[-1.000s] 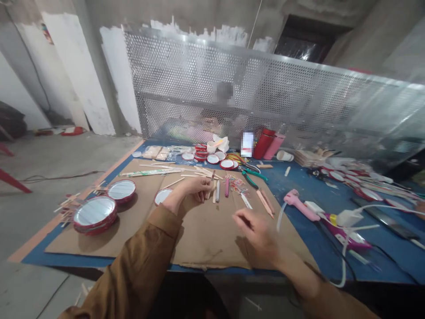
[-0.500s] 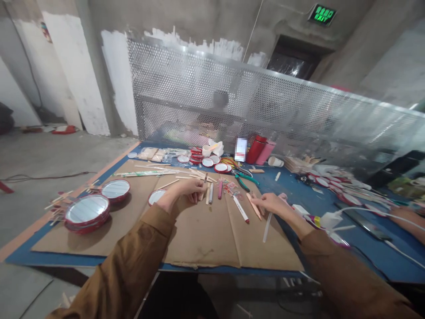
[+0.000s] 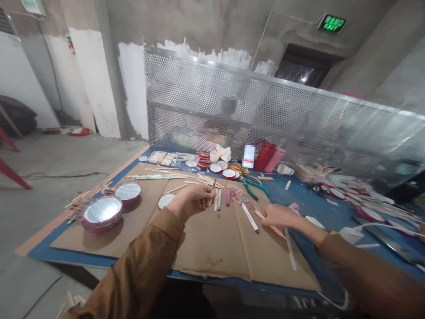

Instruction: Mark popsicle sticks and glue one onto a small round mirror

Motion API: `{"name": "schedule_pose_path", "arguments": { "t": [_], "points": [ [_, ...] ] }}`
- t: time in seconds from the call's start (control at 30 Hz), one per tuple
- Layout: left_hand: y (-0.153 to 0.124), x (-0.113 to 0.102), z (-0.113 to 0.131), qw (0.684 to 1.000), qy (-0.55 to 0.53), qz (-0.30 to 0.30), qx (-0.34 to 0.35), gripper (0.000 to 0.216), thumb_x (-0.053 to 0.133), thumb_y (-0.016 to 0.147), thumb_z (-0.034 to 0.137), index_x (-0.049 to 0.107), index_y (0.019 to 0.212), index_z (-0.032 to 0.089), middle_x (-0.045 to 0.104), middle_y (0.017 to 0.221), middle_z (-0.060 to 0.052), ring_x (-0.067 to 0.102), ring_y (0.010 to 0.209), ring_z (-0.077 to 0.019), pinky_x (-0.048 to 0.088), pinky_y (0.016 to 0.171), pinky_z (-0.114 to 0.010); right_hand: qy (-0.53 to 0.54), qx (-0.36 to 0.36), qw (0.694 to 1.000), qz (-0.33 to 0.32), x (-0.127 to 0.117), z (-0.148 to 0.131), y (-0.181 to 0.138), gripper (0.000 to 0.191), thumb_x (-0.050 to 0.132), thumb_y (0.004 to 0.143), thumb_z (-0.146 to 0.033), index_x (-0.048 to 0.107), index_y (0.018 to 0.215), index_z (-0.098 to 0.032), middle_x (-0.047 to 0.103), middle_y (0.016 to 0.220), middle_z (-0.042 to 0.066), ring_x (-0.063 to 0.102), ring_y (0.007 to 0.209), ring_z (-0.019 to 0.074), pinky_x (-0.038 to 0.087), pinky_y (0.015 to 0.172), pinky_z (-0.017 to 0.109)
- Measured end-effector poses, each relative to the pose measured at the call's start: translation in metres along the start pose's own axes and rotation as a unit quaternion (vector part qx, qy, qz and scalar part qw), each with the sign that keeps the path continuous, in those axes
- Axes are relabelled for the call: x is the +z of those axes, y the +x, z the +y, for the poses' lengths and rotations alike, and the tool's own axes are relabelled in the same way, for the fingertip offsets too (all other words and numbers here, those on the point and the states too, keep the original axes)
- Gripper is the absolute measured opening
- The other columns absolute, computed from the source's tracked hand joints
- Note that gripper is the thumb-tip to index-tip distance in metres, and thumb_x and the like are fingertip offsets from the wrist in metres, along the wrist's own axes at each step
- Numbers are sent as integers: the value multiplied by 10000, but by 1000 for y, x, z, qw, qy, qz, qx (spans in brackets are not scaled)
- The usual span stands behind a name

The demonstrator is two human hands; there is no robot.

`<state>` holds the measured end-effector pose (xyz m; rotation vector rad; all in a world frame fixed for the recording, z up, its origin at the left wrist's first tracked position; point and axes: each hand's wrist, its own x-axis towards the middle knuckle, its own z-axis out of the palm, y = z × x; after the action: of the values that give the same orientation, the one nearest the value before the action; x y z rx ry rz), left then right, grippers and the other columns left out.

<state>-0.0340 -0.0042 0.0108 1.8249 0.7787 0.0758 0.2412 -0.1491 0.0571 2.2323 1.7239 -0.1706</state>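
Note:
My left hand (image 3: 195,196) is closed in a pinch on a thin wooden stick (image 3: 214,184), which stands up from the fingertips and looks dark at its top. My right hand (image 3: 279,216) lies low at the right of the cardboard, fingers closed on a flat pinkish wooden stick (image 3: 278,231); whether it holds more is hidden. Below that hand lies a translucent strip (image 3: 291,254). Between the hands are a white marker with a red tip (image 3: 249,218), a pink marker (image 3: 228,196), a grey pen (image 3: 219,200) and small coloured rubber bands (image 3: 236,194).
Red-rimmed round mirrors (image 3: 102,210) are stacked on the left of the cardboard (image 3: 212,252), near bundled sticks (image 3: 75,204). Green-handled pliers (image 3: 250,190), a red bottle (image 3: 264,156) and a lit phone (image 3: 249,155) stand or lie behind. Cables and a charger (image 3: 350,235) occupy the right.
The view has turned slightly left. My right hand has shifted a little, and the wooden stick and translucent strip beside it have moved right. The left hand keeps its pinch.

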Motion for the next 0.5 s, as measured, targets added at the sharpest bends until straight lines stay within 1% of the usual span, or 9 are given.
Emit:
{"name": "schedule_pose_path", "arguments": {
  "t": [0.1,0.13,0.17,0.23,0.3,0.37,0.43,0.5],
  "points": [
    [1,0,0,1000,5,-9,-8,157,560,850,235,533,716,159,612,603,-2,601,464,-108,486,470,-197,-45,-55,997,22,-1,-8,-3,41,653,648,-193,686,658,-171,691,667,121,681,668,268,352,561,291],
    [0,0,1,1000,7,-10,-8,152,544,853,218,532,713,158,607,591,-1,600,464,-109,484,468,-195,-56,-77,995,33,-1,-11,-3,71,650,660,-171,701,708,-179,708,705,122,693,704,272,359,575,291],
    [0,0,1,1000,9,-9,-6,145,527,853,198,531,713,159,603,582,0,598,463,-108,481,465,-192,-64,-99,992,45,-1,-14,-3,98,646,683,-160,708,754,-189,719,737,121,701,737,271,366,588,288],
    [-1,0,3,1000,8,-12,-1,134,494,850,158,528,720,160,603,579,2,596,460,-107,477,458,-190,-72,-131,986,71,0,-21,-3,93,627,761,-182,699,815,-204,728,762,113,708,768,256,383,610,282],
    [-3,-1,5,1000,3,-21,4,130,473,844,130,529,731,161,609,587,6,594,457,-104,479,455,-189,-77,-149,981,97,0,-28,0,94,588,844,-232,676,846,-199,720,732,109,708,751,239,397,622,277],
    [-4,-1,6,1000,-3,-26,3,126,467,836,114,528,737,162,611,591,10,596,459,-102,480,455,-186,-81,-161,977,117,-2,-35,2,114,563,884,-250,657,900,-188,711,693,103,703,716,229,395,613,268],
    [-4,-1,7,1000,-8,-25,-2,122,473,834,112,524,735,163,607,587,13,600,465,-102,481,458,-182,-110,-174,968,145,-5,-42,5,141,534,905,-218,642,985,-174,713,679,106,698,683,226,365,575,258],
    [-4,-1,7,1000,-14,-27,-6,117,482,837,118,519,736,165,605,587,13,604,469,-106,486,463,-185,-163,-187,949,193,-9,-50,7,181,478,929,-155,632,1024,-157,704,653,113,692,652,228,316,531,259]
  ]
}}
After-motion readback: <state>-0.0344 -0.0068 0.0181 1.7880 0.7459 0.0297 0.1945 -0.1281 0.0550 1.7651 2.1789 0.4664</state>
